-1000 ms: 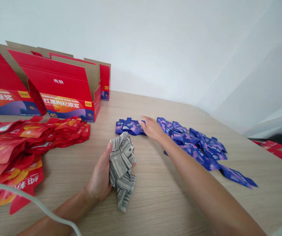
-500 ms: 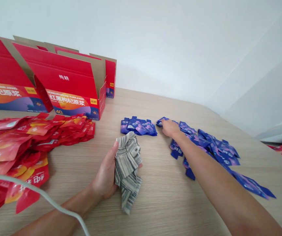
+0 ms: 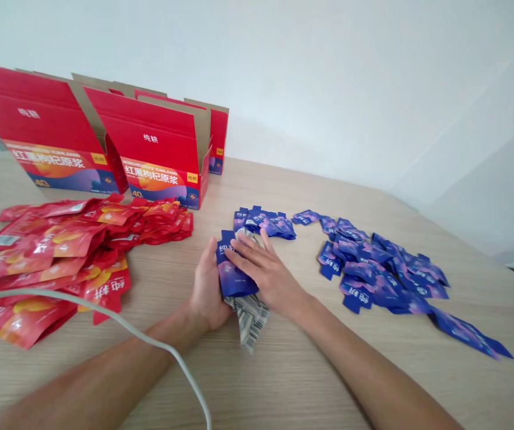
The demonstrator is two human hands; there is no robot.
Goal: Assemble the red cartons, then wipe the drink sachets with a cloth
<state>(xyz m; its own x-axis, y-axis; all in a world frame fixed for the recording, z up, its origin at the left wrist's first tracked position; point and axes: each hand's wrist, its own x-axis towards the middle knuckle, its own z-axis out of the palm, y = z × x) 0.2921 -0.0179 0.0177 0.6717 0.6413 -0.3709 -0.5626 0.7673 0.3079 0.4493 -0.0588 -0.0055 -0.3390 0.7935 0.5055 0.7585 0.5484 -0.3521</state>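
Observation:
In the middle of the view, my left hand (image 3: 207, 289) is closed around a crumpled grey-striped cloth (image 3: 252, 316) and a blue-purple pouch (image 3: 234, 278) lying on it. My right hand (image 3: 272, 275) rests across the pouch and cloth from the right, its fingers stretched out over the pouch's face. Part of the cloth hangs down below the hands. The pouch's right edge is hidden beneath the right fingers.
Red pouches (image 3: 60, 239) form a heap on the left, with a white cable (image 3: 122, 322) in front. Open red cartons (image 3: 162, 161) stand behind. A small row of blue pouches (image 3: 268, 224) lies beyond my hands; a loose pile of blue pouches (image 3: 373, 269) spreads rightward.
My right hand has come back from the pile at the right to my left hand, and a blue pouch now lies on the cloth. The view has shifted slightly left.

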